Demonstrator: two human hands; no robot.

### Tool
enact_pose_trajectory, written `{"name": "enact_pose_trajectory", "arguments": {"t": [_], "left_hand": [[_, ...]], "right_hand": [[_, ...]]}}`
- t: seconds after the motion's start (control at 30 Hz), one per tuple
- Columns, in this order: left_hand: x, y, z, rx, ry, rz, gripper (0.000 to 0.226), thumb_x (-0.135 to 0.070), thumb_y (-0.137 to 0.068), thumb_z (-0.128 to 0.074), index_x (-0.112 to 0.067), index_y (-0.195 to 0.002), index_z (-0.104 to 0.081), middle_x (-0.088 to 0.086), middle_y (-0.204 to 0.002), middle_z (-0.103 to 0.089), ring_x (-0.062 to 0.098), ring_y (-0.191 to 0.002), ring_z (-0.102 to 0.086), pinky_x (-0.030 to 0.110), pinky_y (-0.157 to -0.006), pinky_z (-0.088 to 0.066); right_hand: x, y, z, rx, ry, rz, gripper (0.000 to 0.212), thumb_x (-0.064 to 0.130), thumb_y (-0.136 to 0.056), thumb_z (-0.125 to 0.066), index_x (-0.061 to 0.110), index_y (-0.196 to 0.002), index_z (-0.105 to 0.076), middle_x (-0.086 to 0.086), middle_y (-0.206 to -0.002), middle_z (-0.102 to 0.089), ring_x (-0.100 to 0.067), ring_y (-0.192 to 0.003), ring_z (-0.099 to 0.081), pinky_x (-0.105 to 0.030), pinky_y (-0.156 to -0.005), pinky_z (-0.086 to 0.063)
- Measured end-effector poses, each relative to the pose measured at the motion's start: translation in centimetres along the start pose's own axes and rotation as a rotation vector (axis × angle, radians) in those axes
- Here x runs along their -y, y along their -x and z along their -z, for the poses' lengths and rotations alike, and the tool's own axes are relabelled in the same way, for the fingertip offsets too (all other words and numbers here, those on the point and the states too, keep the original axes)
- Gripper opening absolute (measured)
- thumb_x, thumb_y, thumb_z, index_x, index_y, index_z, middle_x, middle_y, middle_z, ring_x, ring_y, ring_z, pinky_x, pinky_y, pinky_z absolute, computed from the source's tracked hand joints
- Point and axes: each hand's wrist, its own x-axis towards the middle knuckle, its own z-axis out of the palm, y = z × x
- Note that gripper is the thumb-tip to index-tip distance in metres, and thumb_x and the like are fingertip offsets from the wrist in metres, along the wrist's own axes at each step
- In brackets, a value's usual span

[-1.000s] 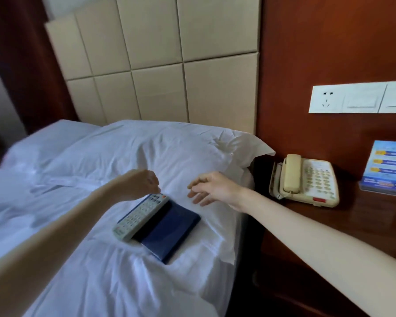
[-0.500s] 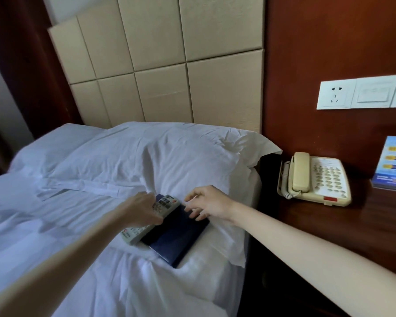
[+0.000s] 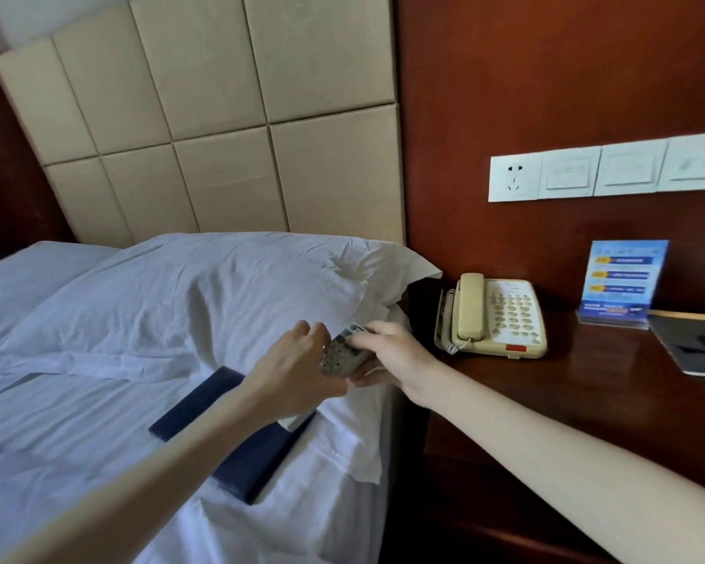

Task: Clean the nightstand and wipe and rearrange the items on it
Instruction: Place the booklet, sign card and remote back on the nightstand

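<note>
Held between both hands above the white bedsheet [image 3: 98,421], grey button-covered remote control [image 3: 341,354], left hand [image 3: 298,374] cupping beneath, right hand [image 3: 391,356] pinching its top, probably for transfer to the dark wooden nightstand [image 3: 566,384].

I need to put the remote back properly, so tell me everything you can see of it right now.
The remote control is a light grey plastic bar with rows of small buttons and a round pad. It is lifted off the bed, tilted, above the dark blue folder. The left hand and right hand both grip it.
</note>
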Motion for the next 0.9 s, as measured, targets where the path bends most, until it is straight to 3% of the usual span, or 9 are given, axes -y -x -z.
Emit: {"name": "enact_pose_trajectory", "arguments": {"t": [0.2,0.33,0.53,0.63,0.73,0.9], "left_hand": [[-3.5,-1.4,-2.6,0.03,0.03,-0.152,0.055,-0.037,-0.074,-0.062,-0.018,-0.122,-0.042,-0.002,-0.115,-0.044,0.017,-0.096,-0.047,0.031,-0.074,-0.044],[-4.8,-1.6,-4.8,0.079,0.085,-0.247,0.077,-0.033,-0.073,-0.061,-0.021,-0.139,-0.024,-0.001,-0.131,-0.036,0.018,-0.115,-0.045,0.03,-0.088,-0.045],[-7.7,-2.6,-6.5,0.142,0.361,-0.332,0.069,-0.044,-0.082,-0.064,-0.03,-0.139,-0.028,-0.008,-0.132,-0.043,0.004,-0.109,-0.046,0.015,-0.088,-0.038],[-10.2,-2.9,-7.5,0.12,0.434,-0.362,0.062,-0.05,-0.083,-0.061,-0.038,-0.136,-0.031,-0.011,-0.118,-0.046,0.003,-0.102,-0.048,0.005,-0.076,-0.039],[-12.9,-3.2,-8.9,0.102,0.513,-0.364,0.064,-0.048,-0.083,-0.062,-0.034,-0.139,-0.034,-0.01,-0.119,-0.047,0.001,-0.102,-0.047,-0.002,-0.076,-0.035],[-16.6,-3.1,-12.1,0.201,0.544,-0.409,0.075,-0.037,-0.081,-0.066,-0.026,-0.144,-0.027,-0.002,-0.138,-0.041,0.01,-0.126,-0.04,0.014,-0.099,-0.03]], "right_hand": [[0.0,1.4,4.6,-0.139,-0.021,0.022,0.01,0.017,-0.091,-0.058,0.007,-0.092,-0.06,-0.012,-0.07,-0.063,-0.022,-0.052,-0.061,-0.027,-0.046,-0.05],[-0.1,2.0,7.7,-0.314,-0.064,0.017,0.013,0.021,-0.089,-0.06,0.008,-0.088,-0.062,-0.009,-0.067,-0.064,-0.015,-0.046,-0.059,-0.024,-0.041,-0.046],[0.0,3.1,13.1,-0.564,-0.18,-0.011,0.012,0.019,-0.083,-0.064,0.008,-0.087,-0.064,-0.005,-0.056,-0.065,-0.013,-0.04,-0.053,-0.021,-0.035,-0.039],[-0.3,4.0,15.6,-0.604,-0.183,-0.012,0.014,0.018,-0.085,-0.063,0.005,-0.09,-0.064,-0.004,-0.054,-0.064,-0.012,-0.038,-0.051,-0.021,-0.035,-0.038],[-0.8,4.7,17.9,-0.669,-0.099,0.002,0.014,0.021,-0.089,-0.062,0.01,-0.096,-0.06,-0.007,-0.068,-0.065,-0.012,-0.044,-0.055,-0.024,-0.041,-0.042],[-2.4,6.1,21.6,-0.778,0.024,-0.021,0.015,0.026,-0.089,-0.063,0.018,-0.093,-0.052,-0.009,-0.085,-0.066,-0.019,-0.067,-0.063,-0.028,-0.049,-0.046]]}}
